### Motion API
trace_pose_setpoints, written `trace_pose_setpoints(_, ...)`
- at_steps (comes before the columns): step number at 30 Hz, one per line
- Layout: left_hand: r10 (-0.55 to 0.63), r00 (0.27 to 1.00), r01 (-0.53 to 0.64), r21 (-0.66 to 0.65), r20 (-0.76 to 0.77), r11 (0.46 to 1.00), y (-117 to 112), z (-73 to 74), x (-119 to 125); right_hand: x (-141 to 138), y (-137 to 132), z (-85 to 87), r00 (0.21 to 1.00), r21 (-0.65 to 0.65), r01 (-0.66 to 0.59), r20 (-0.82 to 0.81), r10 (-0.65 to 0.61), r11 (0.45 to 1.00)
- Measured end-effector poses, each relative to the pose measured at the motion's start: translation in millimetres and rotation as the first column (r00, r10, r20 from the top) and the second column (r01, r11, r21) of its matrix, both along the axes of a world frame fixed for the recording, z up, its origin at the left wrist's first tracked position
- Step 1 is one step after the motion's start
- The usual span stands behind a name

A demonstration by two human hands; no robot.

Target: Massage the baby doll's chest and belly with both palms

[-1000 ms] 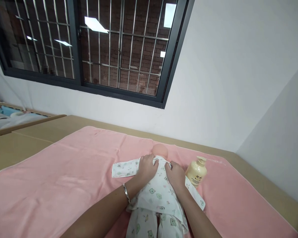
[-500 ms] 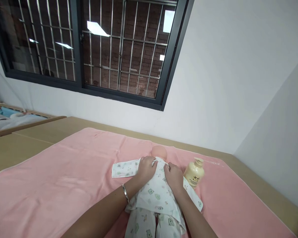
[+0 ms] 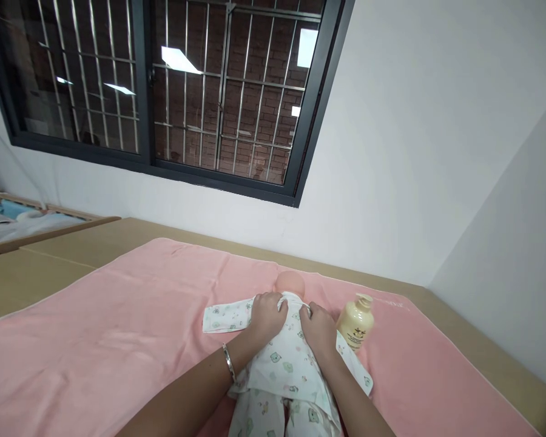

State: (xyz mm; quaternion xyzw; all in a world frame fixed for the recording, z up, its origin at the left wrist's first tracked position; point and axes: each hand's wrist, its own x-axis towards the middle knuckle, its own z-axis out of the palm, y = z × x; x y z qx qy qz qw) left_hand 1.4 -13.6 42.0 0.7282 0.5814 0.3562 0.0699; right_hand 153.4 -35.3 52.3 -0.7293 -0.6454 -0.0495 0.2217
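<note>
Head view: printed white top (image 3: 291, 358), lying under both hands, pinched at neckline by left hand (image 3: 267, 315) and right hand (image 3: 319, 331), fingers curled nearly closed. Doll head (image 3: 290, 283) just beyond fingers. Step judged: neckline adjustment; even grip called for next.

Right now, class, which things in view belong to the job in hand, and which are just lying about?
Seemingly in the job:
patterned top, its neckline held by the left hand and right hand
doll, head showing beyond it
patterned trousers
pink cloth beneath

Seemingly just lying about:
pump bottle, untouched near the right hand
</note>
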Motion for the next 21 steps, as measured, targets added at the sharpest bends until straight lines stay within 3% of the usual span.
trace_pose_setpoints(13,-0.011,0.999,0.010,-0.011,-0.035,1.000,-1.3,3.3,-1.5,0.4,1.4,-1.7,1.000,-0.006,-0.013,0.015,0.013,1.000)
trace_pose_setpoints(21,-0.023,0.999,0.022,-0.031,-0.046,0.999,0.6,2.5,-2.1,3.5,6.6,-3.0,0.991,-0.070,-0.128,0.023,0.130,0.989)
